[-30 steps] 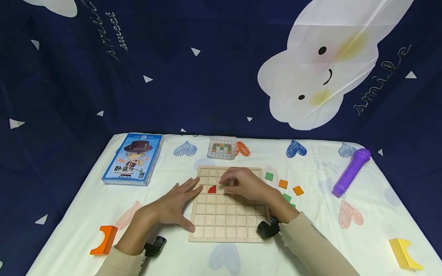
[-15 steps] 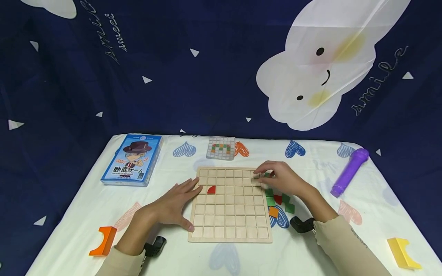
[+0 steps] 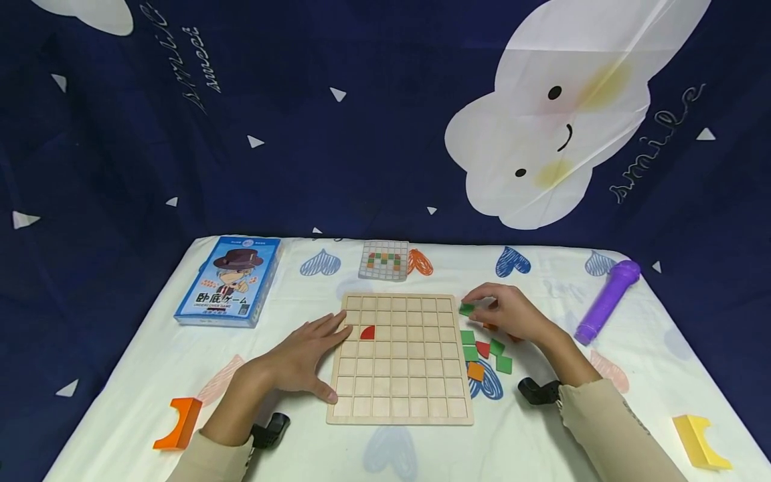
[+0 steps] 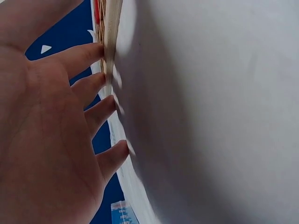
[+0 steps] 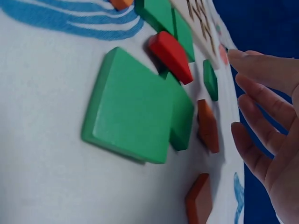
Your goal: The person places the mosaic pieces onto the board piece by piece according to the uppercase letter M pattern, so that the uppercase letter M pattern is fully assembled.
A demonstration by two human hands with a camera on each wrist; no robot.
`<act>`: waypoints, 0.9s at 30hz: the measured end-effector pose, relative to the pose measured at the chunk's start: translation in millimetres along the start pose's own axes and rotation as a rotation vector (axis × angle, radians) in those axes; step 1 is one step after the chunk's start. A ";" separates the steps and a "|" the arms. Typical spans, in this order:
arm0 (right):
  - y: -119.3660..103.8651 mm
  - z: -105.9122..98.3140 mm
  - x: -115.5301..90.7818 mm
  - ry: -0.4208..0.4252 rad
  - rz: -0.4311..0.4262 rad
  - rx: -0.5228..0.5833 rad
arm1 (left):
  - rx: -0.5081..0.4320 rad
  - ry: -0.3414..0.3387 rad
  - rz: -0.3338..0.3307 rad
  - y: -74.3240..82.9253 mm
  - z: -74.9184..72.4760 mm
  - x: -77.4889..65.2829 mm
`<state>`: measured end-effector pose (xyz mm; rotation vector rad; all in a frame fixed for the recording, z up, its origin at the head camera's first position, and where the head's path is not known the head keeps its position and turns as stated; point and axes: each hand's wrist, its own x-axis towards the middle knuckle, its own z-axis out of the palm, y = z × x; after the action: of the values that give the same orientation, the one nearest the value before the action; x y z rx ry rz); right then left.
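In the head view I see a wooden board (image 3: 401, 389) with one red piece (image 3: 368, 333) in it. The left hand (image 3: 295, 358) spreads its fingers at the board's left edge. The right hand (image 3: 512, 313) has its fingertips at a green tile (image 3: 466, 309), just right of the board's far corner.

In the left wrist view, some fingertips touch the board's side, which should help hold it steady.

In the right wrist view, I can't tell if the fingers pinch the tile. Best to take its sides and not bump the orange tile (image 5: 208, 126), farther from the board.

Beige sleeves (image 3: 617, 428), small dark marking (image 3: 636, 418) along the right one, rounded black wrist cameras (image 3: 271, 430).
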<state>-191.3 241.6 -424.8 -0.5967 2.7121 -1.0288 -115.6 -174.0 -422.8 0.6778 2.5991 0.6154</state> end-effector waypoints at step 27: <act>12.9 13.9 8.4 0.025 -0.035 -0.072 | -0.037 0.009 0.040 -2.8 2.7 -1.4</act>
<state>-198.6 238.5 -443.9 -0.6493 2.7802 -0.9566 -114.2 -176.1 -426.1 0.7181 2.5812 0.6781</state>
